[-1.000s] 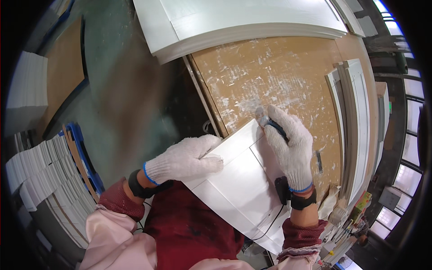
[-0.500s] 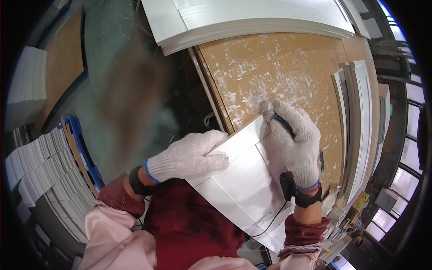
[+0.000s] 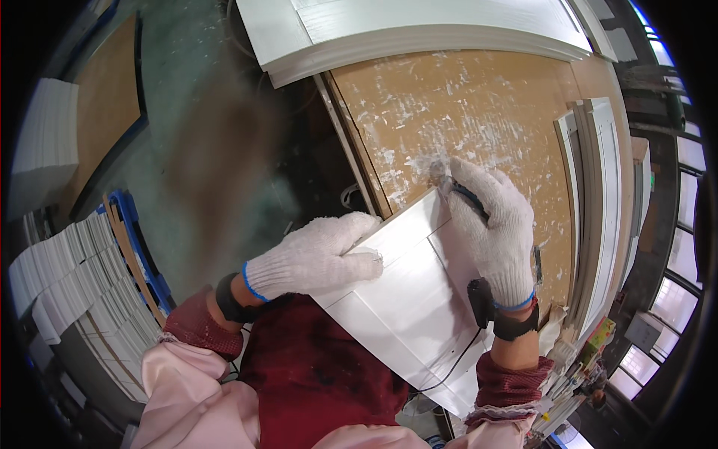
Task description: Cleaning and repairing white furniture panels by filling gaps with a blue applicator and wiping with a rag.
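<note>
The desk (image 3: 479, 112) fills the upper right, a brown board top heavily flecked with white residue. At twelve o'clock a large white panel (image 3: 419, 30) lies across its far edge. At three o'clock long white strips (image 3: 598, 224) run along the desk's right side. At nine o'clock, off the desk, stand stacks of white boards (image 3: 67, 292) on edge beside a blue frame. At the centre, toward five o'clock, a white door panel (image 3: 419, 299) with a recessed middle rests tilted, its upper corner on the desk's near edge and its lower part over the person's lap. The left hand (image 3: 314, 258), in a white knit glove, lies flat with fingers extended, pressing on the panel's left edge and holding nothing. The right hand (image 3: 493, 224), gloved alike, is closed around a small dark tool (image 3: 470, 198) at the panel's upper corner, at about one o'clock of the panel; the tool's tip is hidden by the glove. A black band sits on each wrist.
</note>
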### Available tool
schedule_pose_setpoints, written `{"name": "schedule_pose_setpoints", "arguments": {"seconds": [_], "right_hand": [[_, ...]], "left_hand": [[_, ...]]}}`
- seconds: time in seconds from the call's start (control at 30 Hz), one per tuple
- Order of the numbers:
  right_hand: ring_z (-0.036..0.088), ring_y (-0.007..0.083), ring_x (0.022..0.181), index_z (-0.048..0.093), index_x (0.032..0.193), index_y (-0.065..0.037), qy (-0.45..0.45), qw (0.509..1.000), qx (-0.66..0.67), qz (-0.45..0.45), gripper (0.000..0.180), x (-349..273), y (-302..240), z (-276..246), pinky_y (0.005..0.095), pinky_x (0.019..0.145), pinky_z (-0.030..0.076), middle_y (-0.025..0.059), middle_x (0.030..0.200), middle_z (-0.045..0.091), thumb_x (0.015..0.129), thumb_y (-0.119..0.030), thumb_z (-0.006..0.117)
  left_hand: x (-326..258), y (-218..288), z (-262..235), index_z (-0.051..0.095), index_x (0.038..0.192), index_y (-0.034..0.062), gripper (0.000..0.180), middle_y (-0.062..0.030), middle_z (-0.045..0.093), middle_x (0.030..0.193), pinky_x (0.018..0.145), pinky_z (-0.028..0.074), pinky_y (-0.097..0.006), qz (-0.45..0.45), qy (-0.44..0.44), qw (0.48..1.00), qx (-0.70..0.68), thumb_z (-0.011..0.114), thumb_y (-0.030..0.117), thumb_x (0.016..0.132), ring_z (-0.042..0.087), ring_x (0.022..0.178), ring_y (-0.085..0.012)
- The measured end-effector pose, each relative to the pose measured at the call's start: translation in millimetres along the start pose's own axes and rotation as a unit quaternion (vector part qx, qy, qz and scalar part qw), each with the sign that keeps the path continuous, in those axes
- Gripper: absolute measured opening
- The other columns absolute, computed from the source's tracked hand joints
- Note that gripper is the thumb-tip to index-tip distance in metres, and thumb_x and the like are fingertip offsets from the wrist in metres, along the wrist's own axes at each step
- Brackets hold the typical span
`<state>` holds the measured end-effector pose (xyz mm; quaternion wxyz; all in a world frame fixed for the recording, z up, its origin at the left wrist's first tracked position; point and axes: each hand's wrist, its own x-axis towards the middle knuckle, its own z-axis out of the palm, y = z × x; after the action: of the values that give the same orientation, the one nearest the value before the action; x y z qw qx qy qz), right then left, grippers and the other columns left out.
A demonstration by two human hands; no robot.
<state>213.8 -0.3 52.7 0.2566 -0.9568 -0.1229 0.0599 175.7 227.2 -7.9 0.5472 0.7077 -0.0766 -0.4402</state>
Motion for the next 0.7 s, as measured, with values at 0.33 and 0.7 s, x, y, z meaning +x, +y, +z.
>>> {"name": "schedule_pose_setpoints", "arguments": {"seconds": [0.33, 0.7], "right_hand": [[0.065, 0.0316, 0.081, 0.068, 0.116, -0.015, 0.022, 0.999, -0.037, -0.008, 0.032, 5.8, -3.1, 6.3, 0.0390, 0.071, 0.051, 0.0136, 0.087, 0.064, 0.084, -0.015, 0.067], [0.060, 0.0137, 0.085, 0.052, 0.136, 0.001, 0.139, 0.955, 0.194, 0.177, 0.045, -24.0, 7.7, -12.0, 0.0281, 0.074, 0.051, 0.0093, 0.109, 0.062, 0.095, -0.017, 0.058]], "left_hand": [[-0.8, 5.7, -2.4, 0.057, 0.124, 0.0010, 0.050, -0.0190, 0.068, 0.111, 0.092, 0.049, -0.037, -0.019, -0.004, 1.000, -0.007, 0.063, 0.029, 0.083, 0.066, 0.105, -0.0290], [5.1, 12.0, -0.4, 0.059, 0.119, -0.0007, 0.043, -0.0144, 0.068, 0.102, 0.086, 0.050, -0.032, 0.018, 0.022, 1.000, -0.009, 0.064, 0.025, 0.085, 0.065, 0.095, -0.0218]]}}
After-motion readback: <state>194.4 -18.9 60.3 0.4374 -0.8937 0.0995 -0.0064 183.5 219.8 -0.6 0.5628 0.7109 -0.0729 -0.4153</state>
